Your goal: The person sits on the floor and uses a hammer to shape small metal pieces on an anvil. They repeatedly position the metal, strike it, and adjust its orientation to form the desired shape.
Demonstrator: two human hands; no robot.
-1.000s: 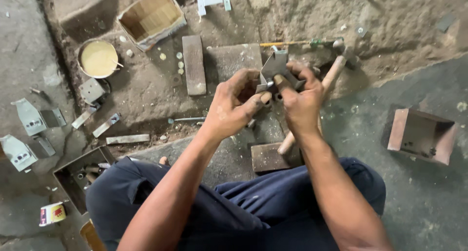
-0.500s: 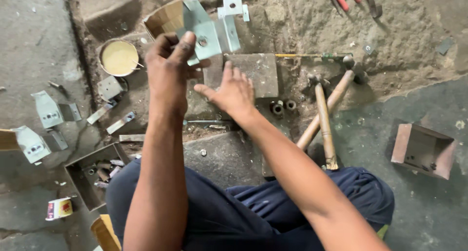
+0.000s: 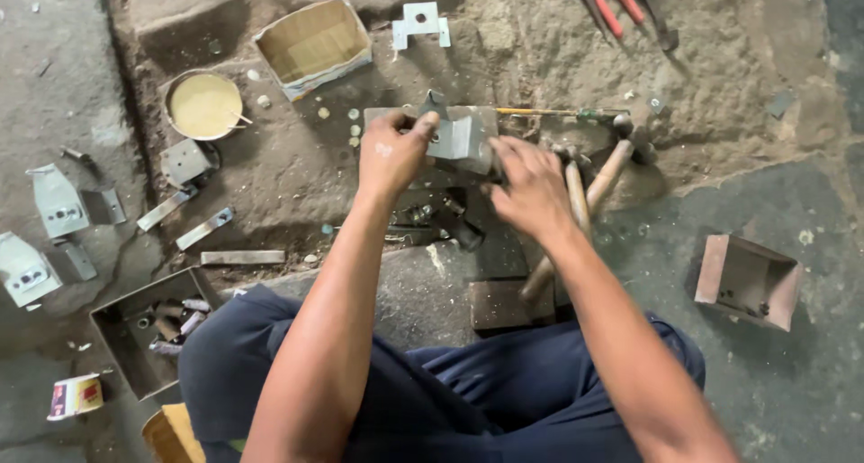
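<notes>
Head view: left hand (image 3: pixel 393 154) grip closed on metal bracket (image 3: pixel 456 136); right hand (image 3: pixel 529 186) loosely open beside it.

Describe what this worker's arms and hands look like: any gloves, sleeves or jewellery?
Both forearms are bare, with no sleeves in view. The left hand and the right hand wear no gloves, and no watch, ring or bracelet shows on them. The left hand has a small pale smudge on its back, perhaps dust. Below the arms, the person wears dark blue trousers.
</notes>
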